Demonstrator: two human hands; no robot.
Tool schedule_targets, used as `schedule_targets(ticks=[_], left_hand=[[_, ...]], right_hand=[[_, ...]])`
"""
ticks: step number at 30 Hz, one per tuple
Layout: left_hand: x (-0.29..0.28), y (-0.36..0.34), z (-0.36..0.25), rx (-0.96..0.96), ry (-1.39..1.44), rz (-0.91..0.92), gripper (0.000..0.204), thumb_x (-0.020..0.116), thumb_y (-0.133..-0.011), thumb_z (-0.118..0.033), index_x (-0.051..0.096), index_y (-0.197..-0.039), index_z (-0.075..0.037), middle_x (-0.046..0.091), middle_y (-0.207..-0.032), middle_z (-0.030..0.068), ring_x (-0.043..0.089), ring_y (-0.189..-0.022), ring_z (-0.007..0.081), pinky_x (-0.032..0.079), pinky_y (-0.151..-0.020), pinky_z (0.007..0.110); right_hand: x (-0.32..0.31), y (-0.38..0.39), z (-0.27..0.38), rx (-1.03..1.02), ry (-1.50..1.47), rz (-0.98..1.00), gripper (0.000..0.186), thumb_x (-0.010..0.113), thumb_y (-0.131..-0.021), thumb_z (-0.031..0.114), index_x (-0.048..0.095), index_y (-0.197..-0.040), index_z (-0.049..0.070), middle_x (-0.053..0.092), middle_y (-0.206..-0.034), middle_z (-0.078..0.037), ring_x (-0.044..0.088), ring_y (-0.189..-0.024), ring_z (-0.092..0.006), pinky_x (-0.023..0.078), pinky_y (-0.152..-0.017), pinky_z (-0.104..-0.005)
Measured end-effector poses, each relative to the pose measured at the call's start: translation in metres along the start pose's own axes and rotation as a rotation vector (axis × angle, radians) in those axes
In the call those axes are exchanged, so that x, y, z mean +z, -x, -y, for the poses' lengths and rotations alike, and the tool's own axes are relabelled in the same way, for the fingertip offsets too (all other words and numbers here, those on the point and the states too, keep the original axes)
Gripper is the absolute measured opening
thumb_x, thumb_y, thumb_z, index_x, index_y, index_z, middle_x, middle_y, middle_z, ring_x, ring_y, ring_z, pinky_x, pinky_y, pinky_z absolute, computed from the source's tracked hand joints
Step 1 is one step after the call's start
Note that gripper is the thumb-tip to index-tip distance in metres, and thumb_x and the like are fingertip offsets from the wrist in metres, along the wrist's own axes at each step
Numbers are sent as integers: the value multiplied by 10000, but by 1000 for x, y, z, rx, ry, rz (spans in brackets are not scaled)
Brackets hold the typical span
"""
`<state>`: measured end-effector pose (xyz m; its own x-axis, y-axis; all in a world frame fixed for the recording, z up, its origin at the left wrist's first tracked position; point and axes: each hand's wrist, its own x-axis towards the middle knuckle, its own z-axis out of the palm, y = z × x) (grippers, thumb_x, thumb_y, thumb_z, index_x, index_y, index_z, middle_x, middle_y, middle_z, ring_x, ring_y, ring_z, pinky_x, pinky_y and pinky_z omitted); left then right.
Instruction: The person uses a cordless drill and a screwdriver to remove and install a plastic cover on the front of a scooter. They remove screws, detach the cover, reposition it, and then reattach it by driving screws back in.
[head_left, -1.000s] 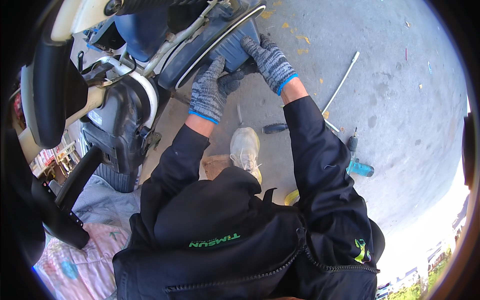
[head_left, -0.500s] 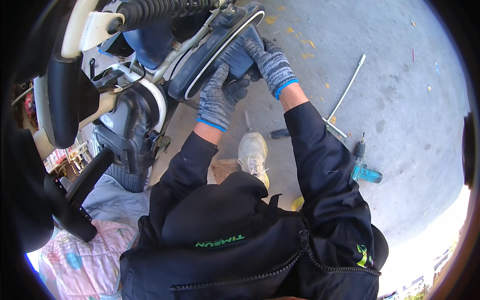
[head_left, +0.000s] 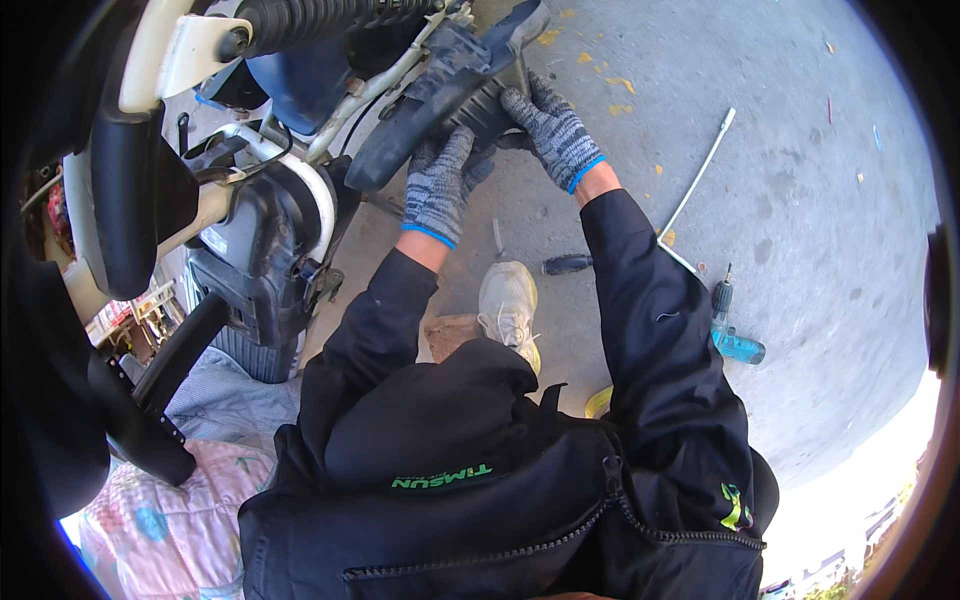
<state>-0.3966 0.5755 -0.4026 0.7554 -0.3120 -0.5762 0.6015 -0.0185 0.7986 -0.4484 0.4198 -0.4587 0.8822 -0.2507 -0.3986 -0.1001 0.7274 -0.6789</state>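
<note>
Both my hands wear grey knit gloves with blue cuffs. My left hand (head_left: 438,188) grips the lower edge of a long dark plastic panel (head_left: 430,95) on a scooter (head_left: 250,200) lying tilted at the upper left. My right hand (head_left: 552,132) presses on the same panel near its far end, fingers curled over a black part. My black jacket sleeves run down to the lower edge. One pale shoe (head_left: 508,302) stands on the concrete between my arms.
On the grey concrete to the right lie a long white rod (head_left: 700,175), a screwdriver with a black handle (head_left: 568,264) and a small blue power tool (head_left: 735,340). A patterned quilt (head_left: 170,480) lies at the lower left under the scooter.
The view has shifted so the scooter and panel sit higher and further right. My hands have stayed on the panel, sliding slightly along it.
</note>
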Motion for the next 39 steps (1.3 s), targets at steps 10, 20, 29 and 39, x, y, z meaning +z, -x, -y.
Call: schedule_targets(ticks=[10, 20, 29, 39], left_hand=[[-2, 4, 10, 18, -62, 29, 274, 661, -921, -105, 601, -1185, -61, 668, -1050, 88, 696, -889, 216, 581, -736, 307], [7, 12, -13, -106, 202, 97, 255, 623, -942, -167, 596, -1143, -13, 669, -998, 150, 708, -891, 301, 604, -753, 379], [12, 14, -11, -60, 156, 189, 442, 582, -975, -244, 476, -1338, -14, 628, -1188, 195, 683, -1015, 325, 591, -823, 401], [2, -1, 11, -112, 162, 194, 476, 544, -993, -279, 468, -1368, 3, 598, -1253, 217, 646, -1090, 355, 560, -875, 423]], right_hand=[[-10, -1, -7, 12, -270, 123, 527, 610, -969, 199, 407, -1426, 32, 558, -1305, -131, 587, -1158, -237, 531, -970, -413], [28, 9, 5, -229, 234, -287, 486, 653, -943, 233, 532, -1342, -16, 657, -1153, -137, 632, -1002, -184, 535, -856, -316], [23, 11, -2, -291, 382, -339, 501, 650, -945, 247, 526, -1362, 0, 642, -1206, -132, 608, -1034, -167, 505, -876, -294], [16, 24, 4, -198, 293, -311, 550, 643, -938, 246, 478, -1388, -24, 609, -1272, -198, 605, -1126, -234, 486, -958, -340]])
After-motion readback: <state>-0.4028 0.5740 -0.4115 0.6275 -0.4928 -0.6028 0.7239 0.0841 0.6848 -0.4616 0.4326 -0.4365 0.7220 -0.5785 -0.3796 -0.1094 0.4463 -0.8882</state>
